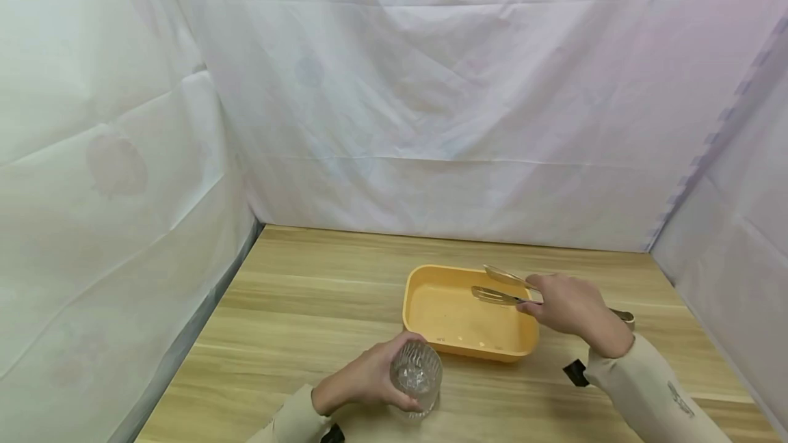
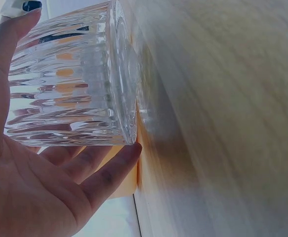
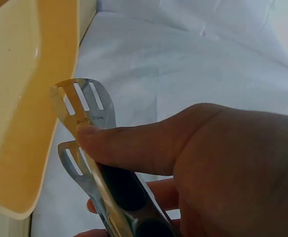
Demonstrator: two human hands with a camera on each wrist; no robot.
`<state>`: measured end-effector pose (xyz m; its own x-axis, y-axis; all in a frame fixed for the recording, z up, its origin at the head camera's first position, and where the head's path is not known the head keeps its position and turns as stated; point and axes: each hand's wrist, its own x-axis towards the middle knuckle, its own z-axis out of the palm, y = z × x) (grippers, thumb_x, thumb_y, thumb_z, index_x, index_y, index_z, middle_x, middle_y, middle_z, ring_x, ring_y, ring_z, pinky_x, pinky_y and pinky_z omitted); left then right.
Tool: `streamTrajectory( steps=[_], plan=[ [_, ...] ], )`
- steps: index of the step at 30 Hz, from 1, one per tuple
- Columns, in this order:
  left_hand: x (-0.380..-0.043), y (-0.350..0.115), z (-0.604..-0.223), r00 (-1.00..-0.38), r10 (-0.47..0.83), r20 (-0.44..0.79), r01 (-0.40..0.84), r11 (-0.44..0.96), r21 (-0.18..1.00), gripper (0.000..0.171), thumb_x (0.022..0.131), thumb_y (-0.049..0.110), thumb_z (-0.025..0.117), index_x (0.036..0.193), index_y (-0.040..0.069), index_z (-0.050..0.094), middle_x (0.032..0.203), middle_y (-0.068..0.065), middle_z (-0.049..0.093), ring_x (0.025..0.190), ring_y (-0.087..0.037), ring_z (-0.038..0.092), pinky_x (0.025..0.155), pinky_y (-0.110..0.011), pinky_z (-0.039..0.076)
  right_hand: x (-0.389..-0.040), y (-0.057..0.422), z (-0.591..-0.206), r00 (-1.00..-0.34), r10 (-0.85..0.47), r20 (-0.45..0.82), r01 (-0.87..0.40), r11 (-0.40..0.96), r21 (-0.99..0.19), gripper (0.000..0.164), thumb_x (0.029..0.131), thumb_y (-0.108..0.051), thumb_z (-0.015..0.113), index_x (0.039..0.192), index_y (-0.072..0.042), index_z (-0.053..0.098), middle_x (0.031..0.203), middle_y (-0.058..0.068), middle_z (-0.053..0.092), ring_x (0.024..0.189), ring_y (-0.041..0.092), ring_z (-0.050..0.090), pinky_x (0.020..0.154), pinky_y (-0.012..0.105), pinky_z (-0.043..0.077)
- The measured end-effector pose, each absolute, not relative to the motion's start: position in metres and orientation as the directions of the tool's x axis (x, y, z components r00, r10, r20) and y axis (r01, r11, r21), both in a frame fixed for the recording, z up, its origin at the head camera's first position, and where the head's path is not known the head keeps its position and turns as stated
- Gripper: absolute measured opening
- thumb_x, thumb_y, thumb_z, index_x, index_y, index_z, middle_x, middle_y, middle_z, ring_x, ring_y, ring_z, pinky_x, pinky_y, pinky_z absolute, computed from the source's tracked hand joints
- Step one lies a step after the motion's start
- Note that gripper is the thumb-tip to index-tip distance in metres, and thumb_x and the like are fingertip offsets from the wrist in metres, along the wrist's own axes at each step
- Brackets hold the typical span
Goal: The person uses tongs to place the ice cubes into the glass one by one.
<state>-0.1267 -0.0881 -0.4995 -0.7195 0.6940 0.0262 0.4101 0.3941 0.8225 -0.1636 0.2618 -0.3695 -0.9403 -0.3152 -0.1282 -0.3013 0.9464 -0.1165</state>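
My left hand (image 1: 368, 373) grips a clear ribbed glass (image 1: 418, 378) from its left side, thumb and fingers around the wall. In the left wrist view, the base of the glass (image 2: 74, 84) is at or just above the tabletop; I cannot tell which. Metal tongs (image 1: 506, 301) are held in my right hand (image 1: 569, 310), their two slotted ends spread apart above a yellow rectangular tray (image 1: 452, 323). The right wrist view shows the thumb lying along one arm of the tongs (image 3: 87, 120), with nothing between the ends. Whether the glass holds anything is unclear.
The wooden table (image 1: 308, 306) carries the tray, just beyond the glass. White cloth (image 1: 394, 122) hangs behind the table and along both sides. A small black piece (image 1: 576, 372) is beside the right sleeve.
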Motion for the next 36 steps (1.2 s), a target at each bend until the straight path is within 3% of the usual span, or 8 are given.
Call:
streamTrajectory(
  steps=[8, 11, 13, 19, 25, 36],
  plan=[
    [-0.128, -0.088, -0.501, -0.719, 0.695, 0.021, 0.412, 0.401, 0.818, 0.091, 0.067, 0.039, 0.091, 0.140, 0.030, 0.038, 0.131, 0.007, 0.057, 0.118, -0.012, 0.056, 0.090, -0.027, 0.049, -0.174, 0.267, -0.387, -0.941, -0.279, -0.193, -0.270, 0.960, -0.072, 0.058, 0.086, -0.045, 0.072, 0.126, -0.003, 0.065, 0.113, 0.016, 0.070, 0.092, 0.034, 0.068, 0.064, 0.046, 0.054],
    [-0.128, -0.088, -0.501, -0.718, 0.696, 0.020, 0.408, 0.397, 0.822, 0.091, 0.067, 0.038, 0.091, 0.140, 0.029, 0.038, 0.131, 0.007, 0.057, 0.118, -0.012, 0.056, 0.091, -0.027, 0.048, -0.176, 0.266, -0.393, -0.941, -0.258, -0.218, -0.250, 0.966, -0.062, 0.058, 0.086, -0.044, 0.073, 0.126, -0.002, 0.064, 0.110, 0.014, 0.071, 0.087, 0.031, 0.068, 0.061, 0.043, 0.053],
    [-0.128, -0.088, -0.501, -0.719, 0.695, 0.021, 0.409, 0.398, 0.821, 0.091, 0.067, 0.039, 0.091, 0.140, 0.029, 0.038, 0.131, 0.007, 0.057, 0.118, -0.012, 0.056, 0.091, -0.027, 0.048, -0.176, 0.264, -0.396, -0.943, -0.243, -0.226, -0.235, 0.970, -0.060, 0.055, 0.087, -0.042, 0.073, 0.125, -0.002, 0.064, 0.099, 0.011, 0.071, 0.077, 0.025, 0.066, 0.057, 0.040, 0.050],
    [-0.128, -0.087, -0.500, -0.722, 0.692, 0.025, 0.413, 0.401, 0.818, 0.090, 0.066, 0.039, 0.091, 0.139, 0.029, 0.039, 0.131, 0.008, 0.057, 0.118, -0.012, 0.056, 0.091, -0.028, 0.050, -0.175, 0.257, -0.402, -0.947, -0.217, -0.236, -0.214, 0.976, -0.036, 0.026, 0.092, -0.035, 0.068, 0.085, -0.011, 0.062, 0.062, 0.001, 0.048, 0.055, 0.017, 0.046, 0.051, 0.035, 0.037],
    [-0.128, -0.087, -0.499, -0.730, 0.684, 0.013, 0.403, 0.414, 0.817, 0.090, 0.066, 0.039, 0.092, 0.138, 0.031, 0.039, 0.130, 0.008, 0.057, 0.118, -0.012, 0.056, 0.090, -0.028, 0.050, -0.173, 0.250, -0.408, -0.948, -0.176, -0.264, -0.180, 0.984, -0.010, 0.038, 0.095, -0.030, 0.063, 0.062, -0.016, 0.049, 0.055, -0.003, 0.036, 0.049, 0.014, 0.038, 0.048, 0.031, 0.033],
    [-0.128, -0.087, -0.498, -0.733, 0.680, 0.014, 0.400, 0.414, 0.818, 0.090, 0.066, 0.038, 0.092, 0.138, 0.030, 0.039, 0.130, 0.008, 0.057, 0.117, -0.012, 0.056, 0.090, -0.027, 0.049, -0.173, 0.245, -0.403, -0.931, -0.162, -0.327, -0.181, 0.983, 0.030, 0.024, 0.094, -0.024, 0.060, 0.072, -0.013, 0.059, 0.065, 0.003, 0.052, 0.055, 0.017, 0.049, 0.048, 0.031, 0.039]
  ],
)
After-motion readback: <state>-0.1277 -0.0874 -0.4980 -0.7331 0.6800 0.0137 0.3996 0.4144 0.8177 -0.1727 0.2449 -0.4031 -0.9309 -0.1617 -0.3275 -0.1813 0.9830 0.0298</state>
